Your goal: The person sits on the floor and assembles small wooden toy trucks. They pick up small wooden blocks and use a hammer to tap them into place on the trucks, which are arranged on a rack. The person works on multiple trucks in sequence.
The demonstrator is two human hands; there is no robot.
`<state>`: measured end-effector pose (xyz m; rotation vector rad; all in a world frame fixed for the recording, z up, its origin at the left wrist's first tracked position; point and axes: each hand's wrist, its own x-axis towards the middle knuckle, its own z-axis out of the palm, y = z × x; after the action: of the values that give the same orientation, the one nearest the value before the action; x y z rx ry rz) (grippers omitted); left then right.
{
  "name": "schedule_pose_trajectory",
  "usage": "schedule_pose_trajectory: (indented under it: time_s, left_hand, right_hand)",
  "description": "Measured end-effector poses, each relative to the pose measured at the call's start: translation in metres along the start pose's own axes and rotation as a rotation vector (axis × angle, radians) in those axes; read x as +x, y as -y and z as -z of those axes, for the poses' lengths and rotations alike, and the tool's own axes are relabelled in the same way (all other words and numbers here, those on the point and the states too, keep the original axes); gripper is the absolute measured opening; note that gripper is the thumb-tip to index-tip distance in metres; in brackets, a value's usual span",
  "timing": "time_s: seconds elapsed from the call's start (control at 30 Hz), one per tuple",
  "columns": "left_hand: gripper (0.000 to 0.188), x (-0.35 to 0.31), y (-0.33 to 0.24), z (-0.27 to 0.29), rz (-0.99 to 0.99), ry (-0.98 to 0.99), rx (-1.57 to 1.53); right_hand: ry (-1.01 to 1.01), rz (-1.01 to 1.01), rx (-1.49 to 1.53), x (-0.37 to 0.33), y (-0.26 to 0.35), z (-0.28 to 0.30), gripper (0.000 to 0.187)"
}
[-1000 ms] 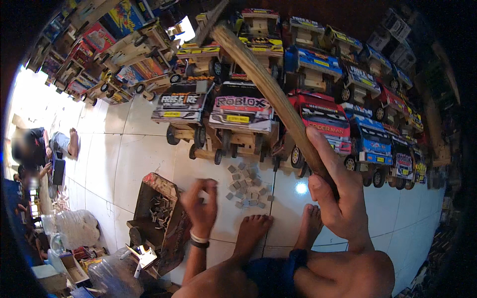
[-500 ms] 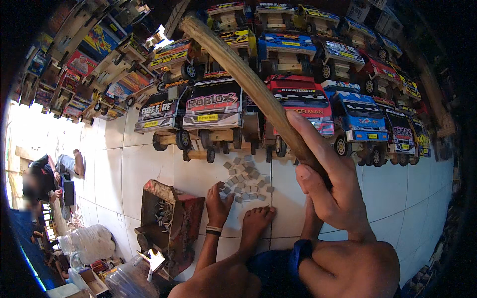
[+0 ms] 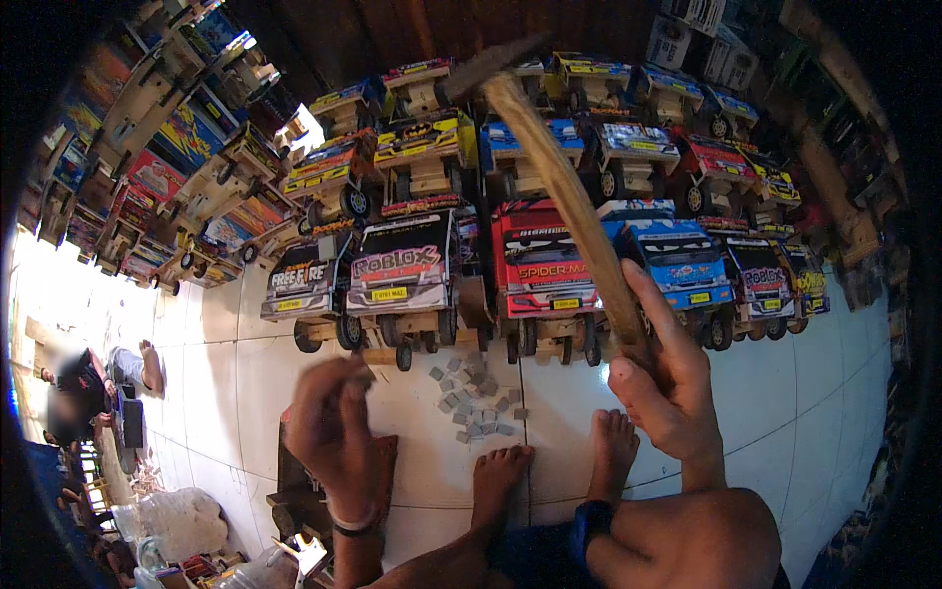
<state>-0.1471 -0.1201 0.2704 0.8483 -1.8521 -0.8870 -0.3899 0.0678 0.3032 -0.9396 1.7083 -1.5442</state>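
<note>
My right hand (image 3: 672, 398) is closed round the lower end of a hammer's wooden handle (image 3: 561, 167). The hammer stands upright and tilted left, its dark metal head (image 3: 496, 64) at the top. My left hand (image 3: 334, 437) is raised over a dark wooden box (image 3: 294, 506), fingers curled in and pinched together. Whatever those fingers may hold is too small or hidden to tell. On the tiled floor between the hands lies a loose pile of small grey blocks (image 3: 476, 401), just beyond my bare feet.
Rows of wooden toy trucks (image 3: 402, 265) with printed fronts stand ahead, and more are stacked at the left (image 3: 186, 137). A person (image 3: 78, 393) sits at the far left. Large clear plastic bottles (image 3: 177, 520) lie at the lower left.
My left hand has lifted from beside the grey blocks, moving left and nearer, its fingers now curled. The hammer's head has come into view as the view shifted upward.
</note>
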Motion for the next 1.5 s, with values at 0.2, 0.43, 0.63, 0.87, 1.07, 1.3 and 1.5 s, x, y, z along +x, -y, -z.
schedule_pose_trajectory:
  time_s: [0.2, 0.43, 0.63, 0.87, 1.07, 1.3, 1.5]
  left_hand:
    - [0.029, 0.118, -0.016, -0.016, -0.033, 0.308, -0.243]
    - [0.017, 0.167, 0.004, -0.058, -0.063, 0.646, -0.075]
    - [0.019, 0.169, 0.017, -0.067, -0.053, 0.657, -0.109]
    - [0.019, 0.174, 0.023, -0.066, -0.067, 0.703, -0.129]
    - [0.016, 0.175, 0.035, -0.066, -0.092, 0.705, -0.206]
    - [0.014, 0.178, 0.044, -0.068, -0.05, 0.734, -0.178]
    - [0.014, 0.177, 0.045, -0.065, -0.224, 0.688, -0.065]
  right_hand:
    - [-0.061, -0.034, 0.041, -0.002, -0.005, 0.009, 0.072]
    - [-0.027, -0.032, -0.01, -0.008, -0.012, 0.015, 0.072]
    - [0.044, -0.06, -0.152, -0.013, -0.01, 0.023, 0.07]
    - [0.169, 0.115, -0.478, -0.015, -0.002, 0.023, 0.067]
    - [0.243, 0.059, -0.6, -0.012, 0.002, 0.016, 0.065]
    - [0.302, 0.054, -0.657, -0.008, 0.006, 0.009, 0.066]
    - [0.232, 0.271, -0.73, -0.009, 0.005, 0.01, 0.076]
